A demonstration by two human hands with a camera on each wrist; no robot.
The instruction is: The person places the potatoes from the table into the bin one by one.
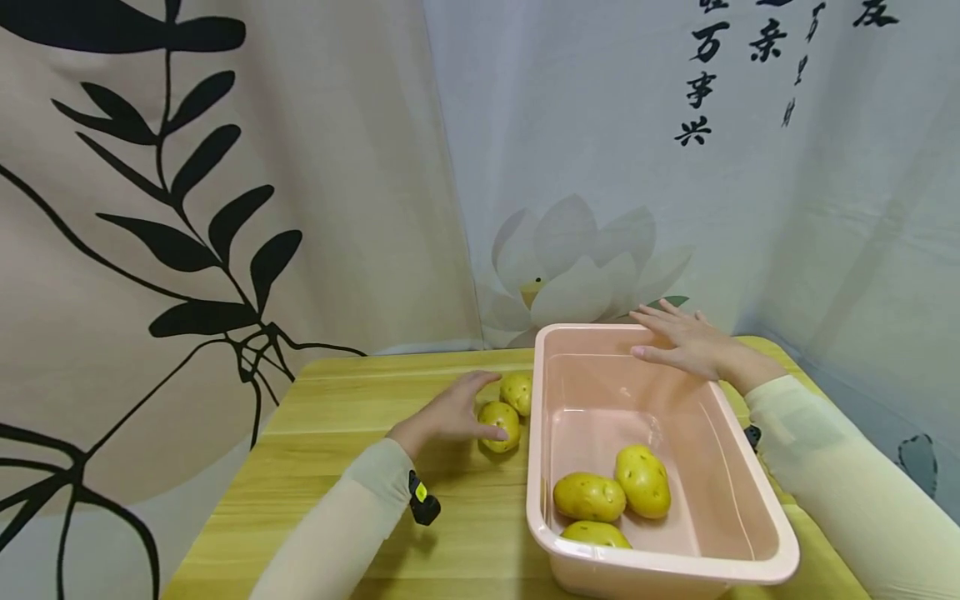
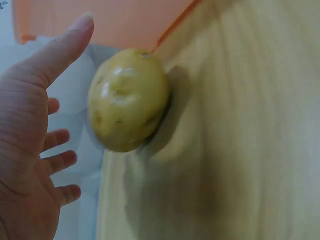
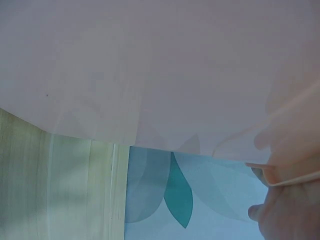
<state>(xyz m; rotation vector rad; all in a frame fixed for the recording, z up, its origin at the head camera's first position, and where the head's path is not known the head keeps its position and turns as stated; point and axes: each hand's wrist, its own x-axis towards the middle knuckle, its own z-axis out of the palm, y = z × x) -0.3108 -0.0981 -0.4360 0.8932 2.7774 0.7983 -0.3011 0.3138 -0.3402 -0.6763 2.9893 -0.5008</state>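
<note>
My left hand reaches in from the left, thumb and fingers spread beside a yellow potato on the table. Behind that one, close to the basin's side, lies a second potato. In the left wrist view a potato sits in front of the palm, with a gap between it and the fingers. At the far right corner of a pink plastic basin, my right hand rests on the rim with its fingers extended. Inside the basin are three potatoes, grouped toward the near end.
The basin stands on a wooden table, right of the middle. Behind the table hangs a printed curtain with dark leaves, a pale flower and writing. A small black wrist device is strapped on the left sleeve.
</note>
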